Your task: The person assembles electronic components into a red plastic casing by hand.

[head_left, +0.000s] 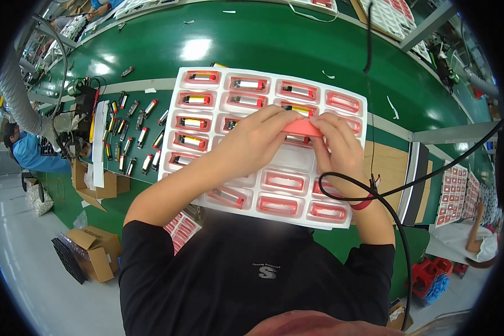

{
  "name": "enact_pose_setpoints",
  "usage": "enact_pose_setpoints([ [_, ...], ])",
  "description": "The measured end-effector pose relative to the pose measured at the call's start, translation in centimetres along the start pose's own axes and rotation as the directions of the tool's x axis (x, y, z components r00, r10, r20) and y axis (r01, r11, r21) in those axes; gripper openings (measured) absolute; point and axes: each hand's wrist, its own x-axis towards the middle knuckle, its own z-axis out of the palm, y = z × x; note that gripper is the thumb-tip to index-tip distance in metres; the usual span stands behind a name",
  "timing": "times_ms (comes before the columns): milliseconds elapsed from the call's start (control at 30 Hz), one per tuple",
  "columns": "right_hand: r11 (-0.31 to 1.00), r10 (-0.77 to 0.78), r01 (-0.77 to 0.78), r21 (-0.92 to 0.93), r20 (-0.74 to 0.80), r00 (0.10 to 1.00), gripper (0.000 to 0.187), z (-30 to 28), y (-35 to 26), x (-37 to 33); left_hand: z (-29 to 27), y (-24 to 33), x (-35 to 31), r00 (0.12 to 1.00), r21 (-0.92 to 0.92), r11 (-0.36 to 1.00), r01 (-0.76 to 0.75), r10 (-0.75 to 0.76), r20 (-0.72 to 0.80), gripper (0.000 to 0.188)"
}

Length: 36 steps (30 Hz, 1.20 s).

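My left hand (pixel 257 137) and my right hand (pixel 340 147) meet over a white moulded tray (pixel 271 73). Between them they grip a coral-red plastic shell (pixel 302 128), the left at one end and the right at the other, fingers bent round it. Several tray pockets hold red shells; those at the far side and left contain small battery assemblies (pixel 247 84) with yellow or silver sides. Nearer me lie pink-red shells (pixel 284 180) showing no battery inside. One pocket (pixel 290 158) just below my hands is bare. My fingers hide the inside of the held shell.
Loose battery assemblies (pixel 143 137) are scattered on the green bench left of the tray. A black cable (pixel 392 193) loops across my right wrist. Bench-top equipment (pixel 84 115) stands at left, with cardboard boxes (pixel 102 252) on the floor. A person in blue (pixel 36 154) sits far left.
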Motion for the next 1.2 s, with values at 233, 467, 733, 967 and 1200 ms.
enact_pose_setpoints([
  [233,0.996,-0.048,0.055,-0.064,0.096,0.994,0.046,-0.1,-1.0,0.6,-0.9,0.6,-0.5,0.993,0.269,0.956,-0.114,0.119,0.0,0.043],
  [467,0.951,-0.156,0.164,-0.263,0.05,0.986,0.045,1.5,-0.3,-0.2,-0.2,-0.2,0.3,0.988,0.366,0.919,-0.145,0.157,-0.001,0.043],
  [733,0.953,0.212,-0.269,0.137,0.329,0.92,0.017,-2.1,-1.0,-0.3,-3.6,-3.6,1.4,0.989,0.057,0.994,-0.097,0.089,0.12,0.042],
  [967,0.996,-0.004,0.034,-0.08,0.352,0.936,0.011,0.4,-0.7,-1.8,-11.4,-24.0,9.9,0.813,0.528,0.781,0.335,-0.523,0.257,0.034],
  [1200,0.997,0.069,-0.073,0.017,0.184,0.98,0.019,-1.1,0.1,-0.5,-8.0,-25.2,11.8,0.657,0.674,0.701,0.235,-0.625,0.421,0.033],
])
